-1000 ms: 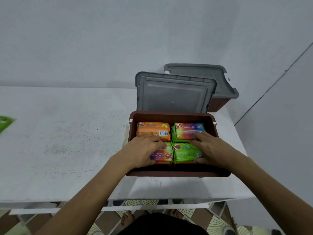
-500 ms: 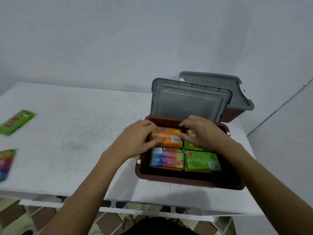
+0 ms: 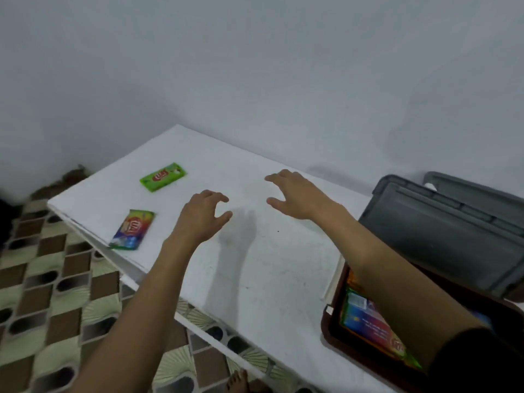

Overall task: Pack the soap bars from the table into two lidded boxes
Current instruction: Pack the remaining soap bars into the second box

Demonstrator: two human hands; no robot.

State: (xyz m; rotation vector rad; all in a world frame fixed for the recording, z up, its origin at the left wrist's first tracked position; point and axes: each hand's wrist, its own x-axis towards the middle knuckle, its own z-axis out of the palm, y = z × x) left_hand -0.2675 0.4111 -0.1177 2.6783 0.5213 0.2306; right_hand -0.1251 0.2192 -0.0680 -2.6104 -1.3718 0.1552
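Green soap bar (image 3: 163,177) lies at ten o'clock from the left hand (image 3: 202,215), the rainbow soap bar (image 3: 131,229) at eight o'clock, right at the table (image 3: 255,265) edge. The right hand (image 3: 295,194) and the left hover empty, fingers loosely spread. A careless swipe could knock the rainbow soap bar to the floor (image 3: 42,307)

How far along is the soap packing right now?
Done: the open brown box already holds packed bars. In hand: nothing; the left hand and right hand hover empty over the table. Left: the green bar and rainbow bar lie loose; the grey lid stands open.
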